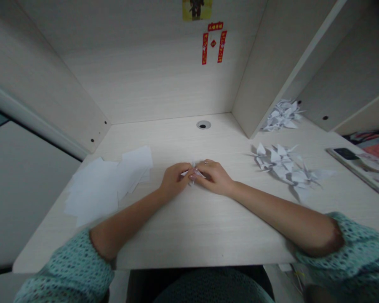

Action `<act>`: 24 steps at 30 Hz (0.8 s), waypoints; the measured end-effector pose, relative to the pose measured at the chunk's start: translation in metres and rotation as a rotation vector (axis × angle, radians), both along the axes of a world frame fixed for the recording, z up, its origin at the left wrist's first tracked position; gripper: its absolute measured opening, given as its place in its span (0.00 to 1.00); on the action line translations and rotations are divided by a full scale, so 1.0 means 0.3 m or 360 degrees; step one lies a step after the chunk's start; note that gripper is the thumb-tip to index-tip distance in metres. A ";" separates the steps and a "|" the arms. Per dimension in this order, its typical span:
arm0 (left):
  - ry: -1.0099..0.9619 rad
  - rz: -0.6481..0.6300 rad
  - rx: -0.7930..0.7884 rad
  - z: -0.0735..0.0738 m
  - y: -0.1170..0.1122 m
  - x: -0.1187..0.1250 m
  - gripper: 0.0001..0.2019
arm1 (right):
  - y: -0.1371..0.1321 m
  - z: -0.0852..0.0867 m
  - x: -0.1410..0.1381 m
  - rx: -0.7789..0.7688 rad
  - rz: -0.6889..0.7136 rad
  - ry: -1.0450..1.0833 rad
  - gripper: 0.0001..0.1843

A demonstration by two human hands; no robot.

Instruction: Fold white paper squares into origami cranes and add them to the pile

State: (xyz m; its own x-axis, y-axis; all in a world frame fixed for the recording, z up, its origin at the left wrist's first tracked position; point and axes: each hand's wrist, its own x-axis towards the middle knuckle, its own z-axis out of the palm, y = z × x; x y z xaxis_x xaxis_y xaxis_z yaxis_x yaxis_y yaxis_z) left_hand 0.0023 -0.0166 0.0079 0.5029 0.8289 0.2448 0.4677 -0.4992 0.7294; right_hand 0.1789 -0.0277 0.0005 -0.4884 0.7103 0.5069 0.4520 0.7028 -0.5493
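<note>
Both hands meet over the middle of the desk, around a small piece of folded white paper (193, 171). My left hand (176, 179) pinches it from the left, thumb and fingers closed. From the right, my right hand (215, 176) grips the same paper, its fingertips touching those of the left; a ring shows on one finger. Little of the paper is visible, only thin points sticking out between the fingers, so its exact shape is hidden. A pile of folded paper cranes (281, 164) lies to the right of my right hand.
Loose sheets of white paper (96, 189) lie spread at the left. More folded paper pieces (282, 114) are heaped behind the upright divider (255, 84). A phone (360, 166) lies at the far right. A round cable hole (204, 125) sits near the back panel.
</note>
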 end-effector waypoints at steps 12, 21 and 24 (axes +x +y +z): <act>-0.0222 0.0013 -0.0297 -0.001 0.003 -0.007 0.20 | 0.015 -0.022 -0.008 -0.0721 0.0213 0.0427 0.20; -0.0337 0.0081 -0.0341 -0.021 0.023 -0.013 0.19 | 0.033 -0.036 -0.009 -0.0855 0.0135 0.0517 0.21; -0.0346 0.0062 -0.0354 -0.027 0.025 -0.015 0.19 | 0.035 -0.039 -0.010 -0.0931 0.0187 0.0615 0.22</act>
State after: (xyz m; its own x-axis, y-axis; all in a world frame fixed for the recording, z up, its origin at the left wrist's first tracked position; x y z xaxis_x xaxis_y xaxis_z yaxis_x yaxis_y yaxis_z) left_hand -0.0020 -0.0090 -0.0001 0.4257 0.8917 0.1535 0.3043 -0.3008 0.9038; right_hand 0.1759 -0.0173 -0.0112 -0.4408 0.8725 0.2108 0.0877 0.2755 -0.9573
